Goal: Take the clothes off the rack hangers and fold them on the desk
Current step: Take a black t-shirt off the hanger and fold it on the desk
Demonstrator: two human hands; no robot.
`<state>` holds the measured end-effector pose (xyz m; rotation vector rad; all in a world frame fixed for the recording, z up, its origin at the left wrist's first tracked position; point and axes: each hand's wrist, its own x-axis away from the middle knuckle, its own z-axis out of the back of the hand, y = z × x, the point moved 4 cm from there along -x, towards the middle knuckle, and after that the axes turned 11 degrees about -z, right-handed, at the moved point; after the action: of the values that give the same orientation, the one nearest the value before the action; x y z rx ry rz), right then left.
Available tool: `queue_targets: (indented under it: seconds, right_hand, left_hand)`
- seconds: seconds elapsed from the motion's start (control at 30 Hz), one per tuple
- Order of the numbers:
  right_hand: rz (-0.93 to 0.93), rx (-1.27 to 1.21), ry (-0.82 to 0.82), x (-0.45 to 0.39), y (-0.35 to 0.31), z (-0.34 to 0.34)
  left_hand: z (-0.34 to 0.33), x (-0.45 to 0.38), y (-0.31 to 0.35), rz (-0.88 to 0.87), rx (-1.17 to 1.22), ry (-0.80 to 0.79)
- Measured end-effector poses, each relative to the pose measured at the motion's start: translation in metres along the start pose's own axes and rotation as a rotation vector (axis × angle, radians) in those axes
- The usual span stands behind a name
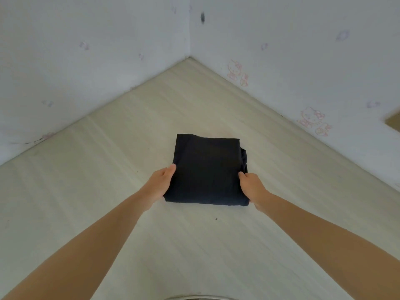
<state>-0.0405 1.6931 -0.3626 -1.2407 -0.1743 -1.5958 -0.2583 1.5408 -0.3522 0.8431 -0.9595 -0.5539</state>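
A black garment (206, 169), folded into a compact rectangle, lies on the pale wooden desk (108, 180) near its middle. My left hand (159, 182) grips the garment's left edge, thumb on top and fingers hidden beneath the cloth. My right hand (252, 187) grips the right edge the same way, near the front corner. A loose fold of fabric sticks out at the garment's right side. No rack or hangers are in view.
The desk sits in a corner between two white walls (86, 50) with faint pink cartoon stickers (238, 73). A small dark speck (216, 219) lies on the desk in front of the garment. A brown object (394, 121) peeks in at the right edge.
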Motion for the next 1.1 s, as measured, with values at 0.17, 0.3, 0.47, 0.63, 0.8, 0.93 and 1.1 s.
queue_targets:
  seconds: [0.17,0.3,0.47,0.63,0.8,0.93,1.1]
  right_hand:
    - [-0.045,-0.091,0.036,-0.003,0.001,0.002]
    - [0.135,0.046,0.157,0.002,-0.009,0.003]
    - [0.243,-0.048,0.297,0.008,-0.005,0.009]
    - [0.116,-0.078,0.307,0.007,0.004,0.011]
    - [0.021,0.065,0.180,-0.001,-0.002,0.018]
    - [0.195,0.165,0.219,-0.004,-0.015,0.024]
    - [0.074,0.044,0.070,-0.003,-0.023,0.015]
  left_hand:
    - [-0.010,-0.001,0.002,-0.074,-0.149,-0.065]
    - [-0.013,-0.002,0.008,-0.108,-0.146,-0.074]
    - [-0.015,0.001,0.016,-0.173,-0.154,-0.067]
    - [-0.019,0.000,0.014,-0.101,-0.194,-0.050]
    - [-0.021,-0.001,0.013,0.028,-0.305,0.080]
    - [-0.021,-0.007,0.024,-0.027,-0.383,0.182]
    - [-0.029,-0.006,0.030,0.082,-0.169,0.198]
